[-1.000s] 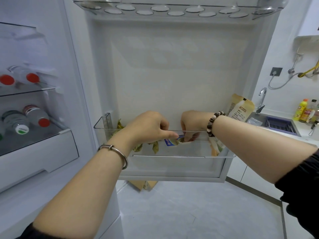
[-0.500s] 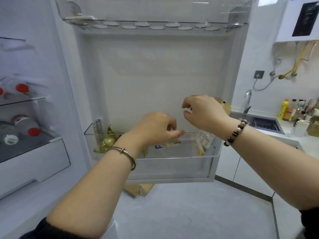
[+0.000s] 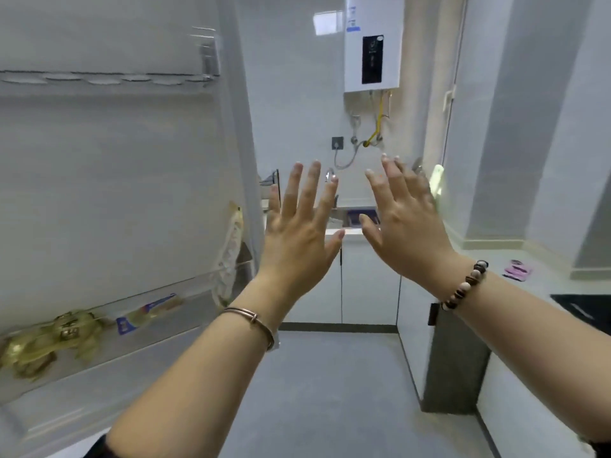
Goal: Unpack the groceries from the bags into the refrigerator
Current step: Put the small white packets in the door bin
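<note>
The open refrigerator door (image 3: 115, 193) fills the left of the head view. Its clear lower door bin (image 3: 99, 345) holds gold-wrapped packets (image 3: 49, 338), a blue and gold packet (image 3: 148, 314) and a tall paper pouch (image 3: 228, 256) at its right end. My left hand (image 3: 299, 236) and my right hand (image 3: 403, 219) are raised in front of me, to the right of the door, fingers spread and straight. Both hold nothing and touch nothing. No grocery bag is in sight.
An egg rack shelf (image 3: 105, 77) runs across the door's top. Beyond the hands are a sink counter (image 3: 347, 231), white cabinets (image 3: 363, 285) and a wall water heater (image 3: 372, 44). A counter on the right carries a pink item (image 3: 517, 269). Grey floor (image 3: 330, 391) lies below.
Both hands left the door bin, rose and opened with fingers spread. The view swung right, so the door now sits at the left and the kitchen shows ahead.
</note>
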Demonstrator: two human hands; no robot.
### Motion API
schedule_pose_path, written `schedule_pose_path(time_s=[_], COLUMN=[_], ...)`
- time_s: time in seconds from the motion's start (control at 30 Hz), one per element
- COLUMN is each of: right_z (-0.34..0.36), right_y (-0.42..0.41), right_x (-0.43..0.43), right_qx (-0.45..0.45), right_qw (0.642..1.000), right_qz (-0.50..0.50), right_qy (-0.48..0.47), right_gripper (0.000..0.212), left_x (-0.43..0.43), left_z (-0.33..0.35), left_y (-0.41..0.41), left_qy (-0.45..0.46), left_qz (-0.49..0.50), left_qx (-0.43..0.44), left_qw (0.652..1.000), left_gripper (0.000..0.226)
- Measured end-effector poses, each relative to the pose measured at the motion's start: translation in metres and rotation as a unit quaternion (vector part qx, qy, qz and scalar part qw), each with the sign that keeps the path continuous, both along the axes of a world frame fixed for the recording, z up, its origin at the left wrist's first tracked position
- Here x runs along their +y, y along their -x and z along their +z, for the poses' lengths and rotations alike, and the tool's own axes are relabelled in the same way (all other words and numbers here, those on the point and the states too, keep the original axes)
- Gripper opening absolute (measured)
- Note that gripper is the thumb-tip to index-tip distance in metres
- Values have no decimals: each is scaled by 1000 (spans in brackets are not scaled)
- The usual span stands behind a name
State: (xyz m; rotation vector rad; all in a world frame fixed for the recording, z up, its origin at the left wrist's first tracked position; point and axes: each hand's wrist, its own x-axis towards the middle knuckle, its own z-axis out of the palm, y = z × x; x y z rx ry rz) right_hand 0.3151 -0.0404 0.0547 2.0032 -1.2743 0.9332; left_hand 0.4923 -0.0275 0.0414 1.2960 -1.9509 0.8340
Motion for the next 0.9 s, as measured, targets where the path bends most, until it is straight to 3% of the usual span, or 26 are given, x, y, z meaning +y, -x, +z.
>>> schedule_pose_path(time_s=[0.3, 0.63, 0.9], right_z=[-28, -63, -116], right_y=[228, 460, 567], right_x=[52, 158, 227], right_qx=[7, -20, -80], right_qw=[967, 877, 809], right_qz=[-246, -463, -555], right_qy=[-61, -124, -176], right_gripper=[71, 71, 71], left_x=[-17, 35, 78], left_z=[-29, -67, -115], left_y=[245, 520, 660], left_qy=[-20, -66, -110], left_qz=[-98, -287, -405], left_qx=[-25, -8, -45], left_qw=[995, 956, 906], left_gripper=[74, 72, 70])
